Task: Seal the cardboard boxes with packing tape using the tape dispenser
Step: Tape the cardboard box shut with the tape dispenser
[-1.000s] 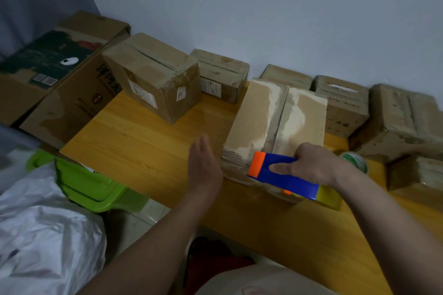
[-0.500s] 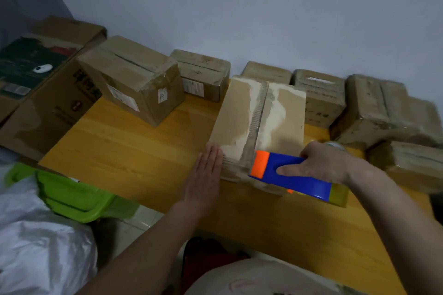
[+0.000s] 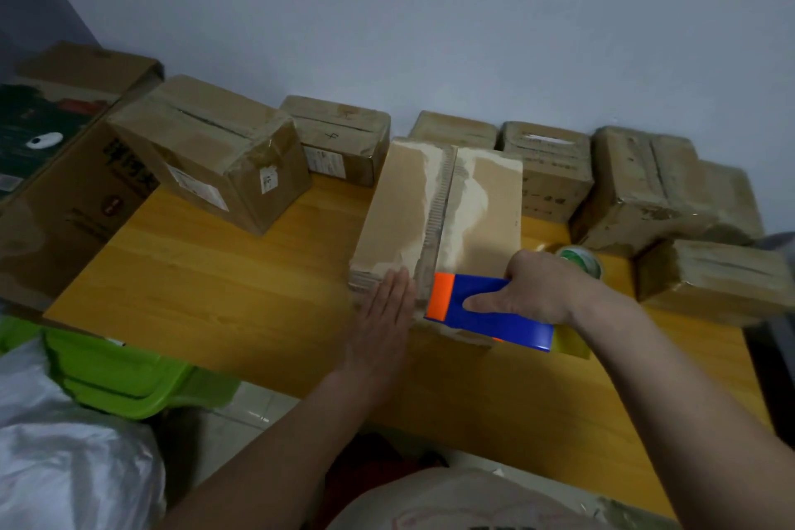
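A long cardboard box [image 3: 404, 207] lies on the wooden table [image 3: 215, 280], its two top flaps meeting along a centre seam. My right hand [image 3: 537, 288] grips a blue tape dispenser [image 3: 486, 312] with an orange tip, held against the near end of the box at the seam. My left hand [image 3: 383, 314] lies flat with straight fingers against the box's near left corner. A yellowish tape roll shows at the dispenser's right end.
Several taped cardboard boxes [image 3: 215, 151] line the wall behind and to the right. A green-labelled tape roll [image 3: 580, 260] sits right of my right hand. A large carton [image 3: 64, 168] stands at left; a green plastic bin [image 3: 107, 374] and white bag [image 3: 64, 456] are below.
My left hand moved from hovering off the table to lying flat against the box's near left corner. The dispenser stayed at the near end of the box.
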Action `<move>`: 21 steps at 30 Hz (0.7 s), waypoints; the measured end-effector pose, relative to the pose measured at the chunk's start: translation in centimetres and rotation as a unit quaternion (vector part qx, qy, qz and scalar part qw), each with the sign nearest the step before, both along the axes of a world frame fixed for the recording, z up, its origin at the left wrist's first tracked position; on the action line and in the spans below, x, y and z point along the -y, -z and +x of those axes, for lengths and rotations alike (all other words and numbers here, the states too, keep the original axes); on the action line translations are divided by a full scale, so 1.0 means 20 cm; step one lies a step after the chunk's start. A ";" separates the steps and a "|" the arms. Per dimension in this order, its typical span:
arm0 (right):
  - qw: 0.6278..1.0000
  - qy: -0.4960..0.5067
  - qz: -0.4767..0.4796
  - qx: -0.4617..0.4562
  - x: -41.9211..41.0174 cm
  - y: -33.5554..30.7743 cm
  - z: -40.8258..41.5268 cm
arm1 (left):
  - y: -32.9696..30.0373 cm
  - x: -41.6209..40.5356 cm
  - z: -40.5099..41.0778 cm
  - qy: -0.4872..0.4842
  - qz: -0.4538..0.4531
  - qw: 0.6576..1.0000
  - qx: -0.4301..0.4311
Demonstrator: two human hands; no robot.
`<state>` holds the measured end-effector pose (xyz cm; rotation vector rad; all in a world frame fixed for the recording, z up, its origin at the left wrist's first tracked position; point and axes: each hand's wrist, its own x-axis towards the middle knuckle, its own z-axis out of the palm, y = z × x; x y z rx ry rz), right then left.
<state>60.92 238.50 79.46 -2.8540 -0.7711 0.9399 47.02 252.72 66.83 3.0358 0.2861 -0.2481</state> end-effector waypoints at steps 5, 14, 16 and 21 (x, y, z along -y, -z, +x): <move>1.000 -0.002 -0.001 -0.030 0.08 -0.03 0.01 | 0.06 -0.02 -0.01 0.009 0.015 0.999 0.028; 0.999 0.031 -0.039 -0.022 0.22 0.02 0.08 | 0.06 0.02 0.01 0.002 0.012 0.994 0.113; 0.998 0.039 -0.033 -0.027 0.23 0.04 0.08 | 0.06 0.05 0.02 -0.023 0.023 0.990 0.139; 0.998 0.046 -0.026 -0.035 0.24 0.06 0.09 | 0.04 0.17 0.06 0.085 0.039 0.985 0.148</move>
